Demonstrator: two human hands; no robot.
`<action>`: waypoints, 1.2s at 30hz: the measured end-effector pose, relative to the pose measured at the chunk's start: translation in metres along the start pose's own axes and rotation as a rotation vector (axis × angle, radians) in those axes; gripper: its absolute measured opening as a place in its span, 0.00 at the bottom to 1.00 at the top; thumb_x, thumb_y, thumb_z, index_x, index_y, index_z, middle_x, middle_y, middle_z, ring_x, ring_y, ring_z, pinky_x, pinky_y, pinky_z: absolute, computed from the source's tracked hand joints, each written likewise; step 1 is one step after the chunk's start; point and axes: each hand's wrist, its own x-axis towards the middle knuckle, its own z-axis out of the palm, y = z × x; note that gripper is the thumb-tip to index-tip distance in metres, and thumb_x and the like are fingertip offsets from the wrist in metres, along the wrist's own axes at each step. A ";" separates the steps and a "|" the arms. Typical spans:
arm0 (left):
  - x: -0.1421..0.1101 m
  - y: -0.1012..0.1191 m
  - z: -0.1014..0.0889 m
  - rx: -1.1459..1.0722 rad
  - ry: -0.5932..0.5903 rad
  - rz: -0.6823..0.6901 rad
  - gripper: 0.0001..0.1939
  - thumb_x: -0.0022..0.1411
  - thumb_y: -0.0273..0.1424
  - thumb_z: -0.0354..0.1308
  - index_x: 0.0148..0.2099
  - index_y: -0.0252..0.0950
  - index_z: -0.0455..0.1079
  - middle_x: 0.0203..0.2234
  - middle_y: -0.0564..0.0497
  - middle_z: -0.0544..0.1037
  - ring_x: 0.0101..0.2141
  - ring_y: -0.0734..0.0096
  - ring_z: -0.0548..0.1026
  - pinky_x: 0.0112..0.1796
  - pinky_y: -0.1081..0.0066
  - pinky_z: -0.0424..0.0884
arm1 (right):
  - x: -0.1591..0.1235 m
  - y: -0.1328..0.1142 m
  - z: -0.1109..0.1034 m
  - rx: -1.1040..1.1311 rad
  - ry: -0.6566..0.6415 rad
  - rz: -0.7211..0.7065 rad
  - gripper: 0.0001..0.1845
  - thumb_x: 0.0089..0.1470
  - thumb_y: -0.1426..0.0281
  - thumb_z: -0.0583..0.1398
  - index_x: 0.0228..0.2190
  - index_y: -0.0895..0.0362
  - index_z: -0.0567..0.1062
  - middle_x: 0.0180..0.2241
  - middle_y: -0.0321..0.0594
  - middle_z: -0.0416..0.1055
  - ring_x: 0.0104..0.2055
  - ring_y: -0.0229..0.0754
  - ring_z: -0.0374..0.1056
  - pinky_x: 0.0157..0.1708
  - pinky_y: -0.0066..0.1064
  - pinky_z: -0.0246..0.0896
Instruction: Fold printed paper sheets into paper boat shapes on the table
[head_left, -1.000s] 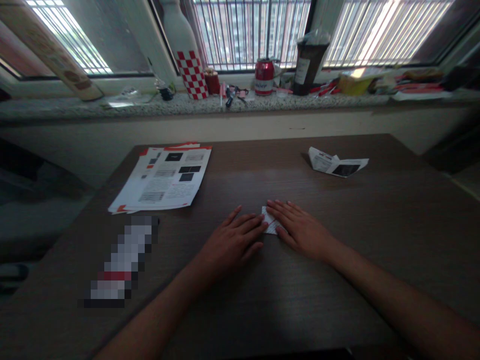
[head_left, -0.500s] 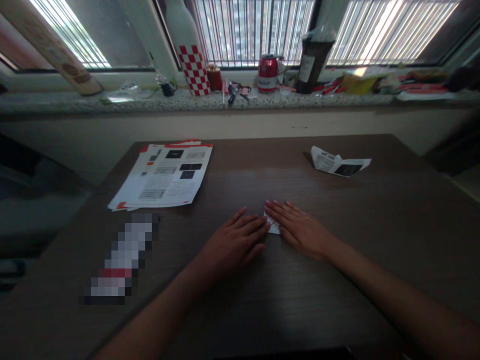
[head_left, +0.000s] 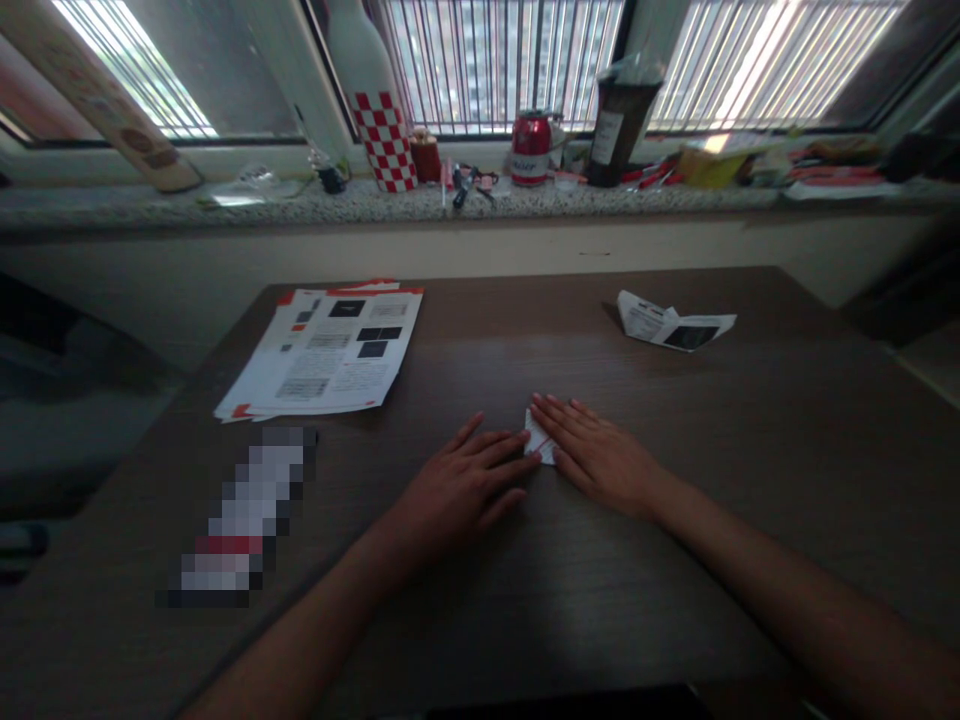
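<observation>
A small folded piece of printed paper (head_left: pixel 538 440) lies flat on the dark wooden table (head_left: pixel 480 340). My right hand (head_left: pixel 596 447) rests over its right part with the fingers stretched out, hiding much of it. From the other side, my left hand (head_left: pixel 480 478) touches the paper's left edge with its fingertips, fingers apart. Farther back on the right stands a folded paper shape (head_left: pixel 671 322) with raised ends and a dark printed patch.
A stack of printed sheets (head_left: pixel 330 350) lies at the back left, with a pixelated oblong item (head_left: pixel 251 515) in front of it. Along the stone windowsill (head_left: pixel 285 208) stand a checkered bottle (head_left: pixel 386 140), a red can (head_left: pixel 531 150) and a dark cup (head_left: pixel 619 130).
My left hand has shifted slightly left, so more of the small folded paper shows between the hands. My right hand stays pressed on it.
</observation>
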 end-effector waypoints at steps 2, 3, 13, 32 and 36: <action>0.000 0.000 -0.001 0.000 0.001 0.000 0.23 0.79 0.41 0.51 0.72 0.50 0.64 0.70 0.52 0.67 0.68 0.61 0.65 0.72 0.50 0.41 | -0.001 0.001 0.000 0.000 0.014 0.029 0.38 0.72 0.63 0.51 0.75 0.52 0.41 0.75 0.44 0.44 0.76 0.48 0.44 0.73 0.52 0.47; 0.001 0.000 -0.001 0.000 0.001 0.002 0.23 0.79 0.41 0.51 0.72 0.50 0.64 0.70 0.52 0.66 0.68 0.61 0.65 0.72 0.50 0.41 | -0.002 0.002 0.000 -0.004 0.020 0.042 0.39 0.72 0.62 0.51 0.75 0.52 0.40 0.75 0.45 0.45 0.76 0.49 0.44 0.73 0.52 0.47; -0.001 -0.002 0.002 -0.004 0.008 0.001 0.25 0.79 0.42 0.50 0.74 0.48 0.59 0.70 0.52 0.65 0.69 0.63 0.64 0.72 0.51 0.37 | -0.004 0.004 0.000 -0.041 0.026 0.078 0.39 0.73 0.57 0.50 0.75 0.53 0.40 0.75 0.45 0.44 0.77 0.50 0.43 0.73 0.52 0.47; 0.006 0.002 0.001 0.034 0.023 -0.029 0.22 0.75 0.38 0.57 0.68 0.44 0.67 0.59 0.49 0.76 0.61 0.57 0.70 0.71 0.49 0.48 | -0.010 0.012 -0.009 0.137 0.118 0.204 0.41 0.70 0.54 0.55 0.75 0.51 0.49 0.73 0.49 0.54 0.74 0.55 0.52 0.70 0.56 0.54; 0.007 0.003 0.001 0.015 0.024 -0.036 0.21 0.75 0.37 0.57 0.67 0.44 0.68 0.56 0.48 0.76 0.59 0.57 0.71 0.71 0.48 0.50 | -0.010 0.013 -0.010 0.130 0.108 0.160 0.32 0.69 0.57 0.57 0.70 0.52 0.62 0.71 0.50 0.59 0.73 0.55 0.55 0.71 0.56 0.51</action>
